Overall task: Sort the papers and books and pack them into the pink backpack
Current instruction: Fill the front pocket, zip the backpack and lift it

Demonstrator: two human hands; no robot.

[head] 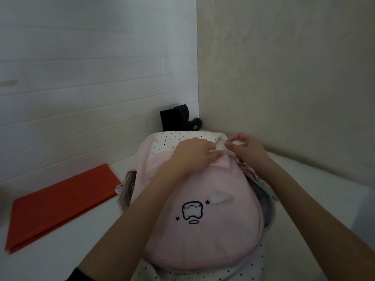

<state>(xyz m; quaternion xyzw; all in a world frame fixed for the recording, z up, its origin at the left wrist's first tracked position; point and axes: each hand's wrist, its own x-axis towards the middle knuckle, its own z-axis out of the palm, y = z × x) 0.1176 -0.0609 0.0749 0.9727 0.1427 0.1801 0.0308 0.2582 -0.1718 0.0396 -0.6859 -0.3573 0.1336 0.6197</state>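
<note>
The pink backpack (203, 236) lies on the white table in front of me, with a black cartoon drawing on its front and white dotted fabric at its top and bottom. My left hand (192, 155) rests on the top of the pink flap, fingers curled over the fabric and gripping it. My right hand (245, 148) is just to the right, thumb and forefinger pinching something small at the bag's top edge, likely a zip pull. Grey and white edges of packed items (125, 191) show in the bag's open left side.
A red folder (60, 203) lies flat on the white table (304, 199) to the left of the bag. A black object (174, 117) stands in the corner behind the bag. White brick wall on the left, beige wall on the right.
</note>
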